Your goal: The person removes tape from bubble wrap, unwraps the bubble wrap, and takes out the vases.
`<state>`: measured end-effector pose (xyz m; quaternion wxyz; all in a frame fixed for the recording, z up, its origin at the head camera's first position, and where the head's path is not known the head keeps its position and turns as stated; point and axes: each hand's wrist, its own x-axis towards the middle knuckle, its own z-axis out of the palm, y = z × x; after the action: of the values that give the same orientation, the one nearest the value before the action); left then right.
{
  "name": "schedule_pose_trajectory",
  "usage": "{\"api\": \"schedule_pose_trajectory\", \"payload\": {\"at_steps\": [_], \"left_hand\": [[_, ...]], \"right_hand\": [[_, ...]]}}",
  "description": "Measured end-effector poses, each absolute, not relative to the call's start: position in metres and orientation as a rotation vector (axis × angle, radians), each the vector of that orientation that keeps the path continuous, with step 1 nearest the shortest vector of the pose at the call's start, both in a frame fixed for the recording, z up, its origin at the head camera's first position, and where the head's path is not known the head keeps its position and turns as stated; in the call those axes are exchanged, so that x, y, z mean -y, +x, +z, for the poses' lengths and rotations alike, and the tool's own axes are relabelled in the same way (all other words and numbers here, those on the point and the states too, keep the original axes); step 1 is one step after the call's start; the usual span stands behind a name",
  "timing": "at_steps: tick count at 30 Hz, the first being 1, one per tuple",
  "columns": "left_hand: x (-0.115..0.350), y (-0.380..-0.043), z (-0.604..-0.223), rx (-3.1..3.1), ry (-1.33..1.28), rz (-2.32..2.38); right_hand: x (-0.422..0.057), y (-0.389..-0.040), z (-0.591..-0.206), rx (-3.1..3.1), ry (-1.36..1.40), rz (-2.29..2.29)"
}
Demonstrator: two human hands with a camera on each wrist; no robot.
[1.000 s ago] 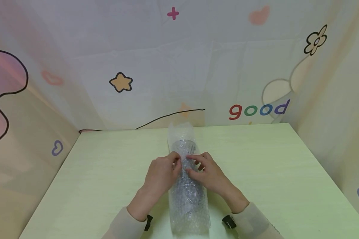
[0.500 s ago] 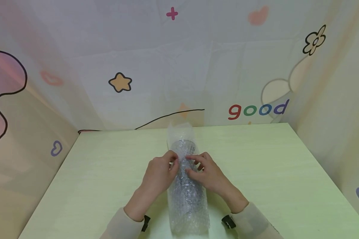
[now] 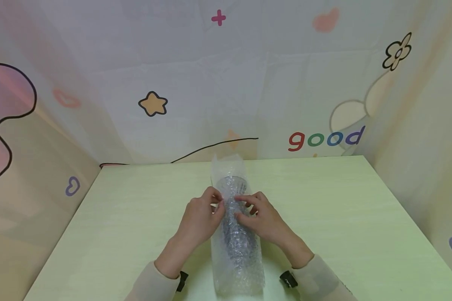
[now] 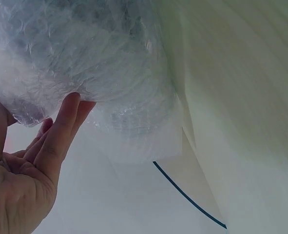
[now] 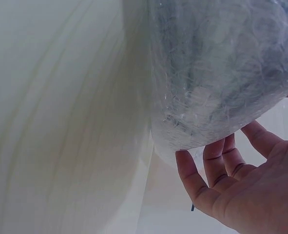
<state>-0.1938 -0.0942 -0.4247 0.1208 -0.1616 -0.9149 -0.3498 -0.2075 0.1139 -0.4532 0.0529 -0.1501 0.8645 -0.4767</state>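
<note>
A long bundle of bubble wrap lies lengthwise on the table, pointing away from me. Through the clear layers shows a grey, cylinder-shaped thing with small dark print near its far end; the wrap blurs its kind. At the bundle's left side, my left hand pinches the wrap between thumb and fingers. In the left wrist view a crumpled fold of wrap sits between them. My right hand rests spread fingertips and thumb on top of the bundle from the right. The right wrist view shows those fingers against the wrap.
The pale green table stretches out on both sides of the bundle. A printed cloth backdrop rises behind the table's far edge, and the bundle's far end reaches close to it. Black clips show at both sleeve cuffs.
My left hand has moved slightly left and away from me, its fingers drawing the wrap from the bundle's middle toward its left side. The right hand stays in place.
</note>
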Motion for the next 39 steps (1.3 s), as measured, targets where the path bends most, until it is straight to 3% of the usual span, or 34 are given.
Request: {"api": "schedule_pose_trajectory", "payload": {"at_steps": [39], "left_hand": [[0.097,-0.194,-0.422,2.721,-0.453,-1.165]], "right_hand": [[-0.101,-0.204,-0.439,-2.779,-0.338,-1.215]]}}
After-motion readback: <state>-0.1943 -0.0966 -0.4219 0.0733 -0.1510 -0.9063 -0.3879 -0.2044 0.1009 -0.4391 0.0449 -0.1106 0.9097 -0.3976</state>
